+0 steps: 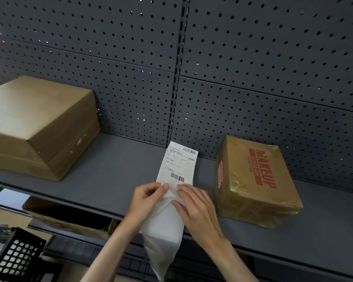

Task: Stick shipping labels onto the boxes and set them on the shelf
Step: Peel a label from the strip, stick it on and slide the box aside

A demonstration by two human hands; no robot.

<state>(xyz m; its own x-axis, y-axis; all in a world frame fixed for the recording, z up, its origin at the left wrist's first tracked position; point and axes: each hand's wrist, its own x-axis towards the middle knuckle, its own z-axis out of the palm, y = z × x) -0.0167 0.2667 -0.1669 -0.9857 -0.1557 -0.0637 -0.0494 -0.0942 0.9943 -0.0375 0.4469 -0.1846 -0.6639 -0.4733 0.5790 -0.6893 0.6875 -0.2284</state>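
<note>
**Label half peeled, no box labelled yet**

The white paper shipping label with black barcodes stands up over the front half of the grey metal shelf, its plain backing sheet hanging down past the front edge. The left hand pinches the paper at the peel line; the right hand pinches it from the other side, fingers curled onto it. To the right, near the shelf's front edge, sits the brown cardboard box wrapped in clear tape with red MAKEUP lettering. At the left end rests a plain brown cardboard box. I can see no label on either, so sticking seems still ahead. Grey pegboard backs the shelf.
</note>
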